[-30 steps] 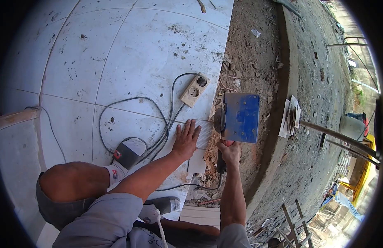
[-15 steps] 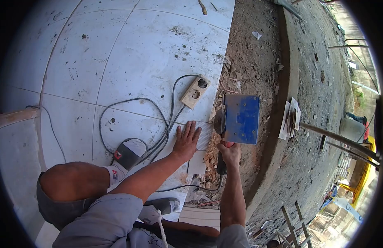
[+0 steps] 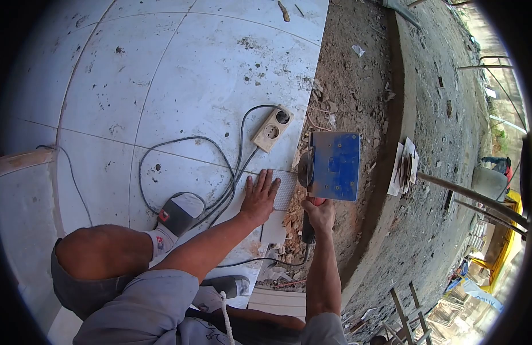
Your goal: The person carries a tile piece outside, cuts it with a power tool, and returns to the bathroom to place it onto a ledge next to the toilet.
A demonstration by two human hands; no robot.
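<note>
My left hand [image 3: 259,197] lies flat with its fingers spread, its fingertips at the left part of a small dotted tile piece [image 3: 285,190] at the edge of the white floor. My right hand [image 3: 320,213] is wrapped round the handle of a power tool with a blue plate [image 3: 335,165]. The tool's round disc [image 3: 305,169] is at the right end of the tile piece; whether they touch is hard to tell. A black cable runs from the tool's rear.
A beige socket strip [image 3: 272,130] with a black cable [image 3: 197,138] coiled beside it lies on the white tiles [image 3: 220,69]. Rubble [image 3: 352,80] and a concrete kerb [image 3: 401,98] run along the right. Beyond are tile scraps [image 3: 403,167], poles [image 3: 478,198] and a ladder-like frame [image 3: 408,313].
</note>
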